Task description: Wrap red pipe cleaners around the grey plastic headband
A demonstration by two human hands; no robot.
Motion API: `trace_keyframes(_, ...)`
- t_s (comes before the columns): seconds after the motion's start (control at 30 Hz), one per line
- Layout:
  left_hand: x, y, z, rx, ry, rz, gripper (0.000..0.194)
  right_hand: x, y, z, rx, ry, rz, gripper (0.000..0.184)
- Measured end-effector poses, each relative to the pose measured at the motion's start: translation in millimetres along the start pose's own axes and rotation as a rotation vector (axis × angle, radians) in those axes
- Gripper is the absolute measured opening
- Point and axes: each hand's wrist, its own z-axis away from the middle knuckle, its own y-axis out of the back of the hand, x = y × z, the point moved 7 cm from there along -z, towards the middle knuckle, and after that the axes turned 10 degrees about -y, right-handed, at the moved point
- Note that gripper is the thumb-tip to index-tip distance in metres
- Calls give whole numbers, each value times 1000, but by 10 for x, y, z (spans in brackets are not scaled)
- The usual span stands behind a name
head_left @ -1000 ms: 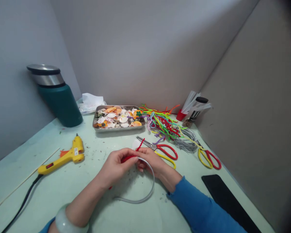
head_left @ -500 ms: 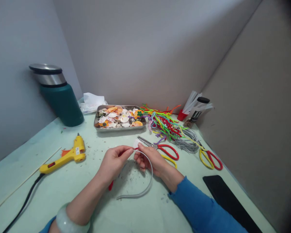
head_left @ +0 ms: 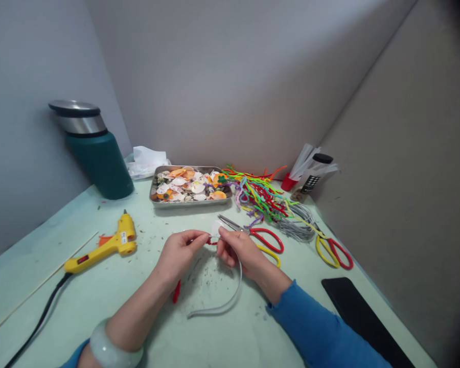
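My left hand [head_left: 182, 254] is closed in a pinch on a thin grey-white headband [head_left: 235, 296] and a red pipe cleaner [head_left: 211, 243]. The red strand shows between my two hands, and a red end hangs below my left palm. My right hand [head_left: 239, 250] pinches the band just to the right, thumb on top. From there the band curves down, its free end pointing left above the table. Where the red strand meets the band is partly hidden by my fingers. Red-and-yellow-handled scissors [head_left: 266, 237] lie just behind my right hand.
A yellow glue gun [head_left: 103, 250] with a black cord and a thin stick lie left. Behind are a green bottle [head_left: 97, 163], a metal tray [head_left: 191, 204] of shells, piled pipe cleaners [head_left: 258, 197], and a grey coil [head_left: 297, 225]. More scissors [head_left: 334, 253] and a black strip [head_left: 364, 317] lie right.
My right thumb and fingers have shifted slightly on the band. More of the red pipe cleaner now shows between my hands, and the band sits a little lower. The view has moved slightly.
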Motion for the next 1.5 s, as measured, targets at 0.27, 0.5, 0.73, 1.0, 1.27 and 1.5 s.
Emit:
trace_keyframes(0.27,9,105,-19,68,-4,-25,27,-218,103,122,320,350,453,37)
trace_keyframes(0.5,-46,65,-21,36,93,134,30,-298,68,198,380,493,660,31)
trace_keyframes(0.73,-132,11,-3,-11,216,324,44,-276,48,182,356,492,760,33)
trace_keyframes(1.0,-67,-40,35,-58,199,435,32,-385,-34,331,399,770,847,34)
trace_keyframes(1.27,-86,-85,30,-61,213,477,28,-411,-196,491,393,1023,1109,26)
trace_keyframes(1.5,-112,-119,29,-86,224,451,26,-430,-174,507,405,1048,1040,18)
